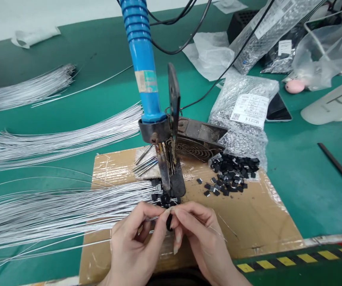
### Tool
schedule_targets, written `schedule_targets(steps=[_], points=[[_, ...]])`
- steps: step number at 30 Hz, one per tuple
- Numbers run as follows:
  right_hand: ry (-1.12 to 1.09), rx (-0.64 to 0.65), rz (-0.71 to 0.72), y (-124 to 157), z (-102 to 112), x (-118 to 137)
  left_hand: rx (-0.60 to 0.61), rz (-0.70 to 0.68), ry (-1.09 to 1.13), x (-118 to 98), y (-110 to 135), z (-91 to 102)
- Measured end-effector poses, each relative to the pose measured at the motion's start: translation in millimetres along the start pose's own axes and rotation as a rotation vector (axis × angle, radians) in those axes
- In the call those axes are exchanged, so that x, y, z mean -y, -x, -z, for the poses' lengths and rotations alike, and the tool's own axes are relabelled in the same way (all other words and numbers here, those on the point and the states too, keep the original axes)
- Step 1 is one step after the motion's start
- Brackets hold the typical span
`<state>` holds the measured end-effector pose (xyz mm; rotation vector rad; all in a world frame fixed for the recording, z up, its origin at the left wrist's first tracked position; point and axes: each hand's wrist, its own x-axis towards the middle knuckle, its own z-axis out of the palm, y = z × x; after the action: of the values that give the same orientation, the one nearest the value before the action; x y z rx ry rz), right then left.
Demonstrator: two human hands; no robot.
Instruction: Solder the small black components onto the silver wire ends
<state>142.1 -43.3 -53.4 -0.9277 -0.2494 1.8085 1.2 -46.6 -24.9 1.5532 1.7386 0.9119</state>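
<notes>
A: What covers the green desk?
B: Fanned bundles of silver wires, then a taped cardboard sheet carrying a blue-handled soldering iron upright in its stand.
A: Smaller things?
B: A heap of black components right of the iron.
A: And the hands?
B: Left hand and right hand meet beneath the iron's tip, each grip pinched shut on one small black part and a thin wire
</notes>
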Motion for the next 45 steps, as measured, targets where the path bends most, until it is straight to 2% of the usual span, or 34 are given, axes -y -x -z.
schedule_targets(steps=[14, 26, 29, 31, 32, 35, 37, 38, 41, 45], points=[[-0.032, -0.05, 0.037, 3.2, -6.5, -3.3, -0.028, 0.076, 0.044, -2.9, 1.4, -4.3], [-0.012, -0.047, 0.025, 2.2, -5.3, -5.4, 0.0, 0.139, 0.16, -3.9, 1.4, -4.0], [0.038, -0.003, 0.02, 4.8, -0.8, -3.0, 0.0, 0.15, 0.172, -6.4, -0.8, -2.6], [0.184, -0.013, 0.099, 8.7, 7.4, 5.8, -0.005, 0.175, 0.187, -8.5, -3.3, -0.4], [0.31, -0.049, 0.185, 10.5, 13.4, 12.8, -0.004, 0.191, 0.199, -9.4, -4.7, 0.9], [0.883, -0.209, 0.604, 11.5, 38.1, 40.5, 0.012, 0.211, 0.22, -10.2, -7.9, 4.9], [1.23, -0.178, 0.832, 7.4, 56.1, 58.5, 0.024, 0.204, 0.203, -9.5, -8.6, 6.8], [1.364, -0.134, 0.889, 4.6, 64.2, 65.4, 0.027, 0.202, 0.192, -9.0, -8.6, 7.5], [1.583, -0.012, 0.933, -2.8, 80.7, 74.9, 0.032, 0.211, 0.169, -7.8, -7.7, 8.3], [1.607, -0.009, 0.907, -3.4, 84.9, 69.1, 0.042, 0.221, 0.15, -6.6, -7.0, 8.1]])
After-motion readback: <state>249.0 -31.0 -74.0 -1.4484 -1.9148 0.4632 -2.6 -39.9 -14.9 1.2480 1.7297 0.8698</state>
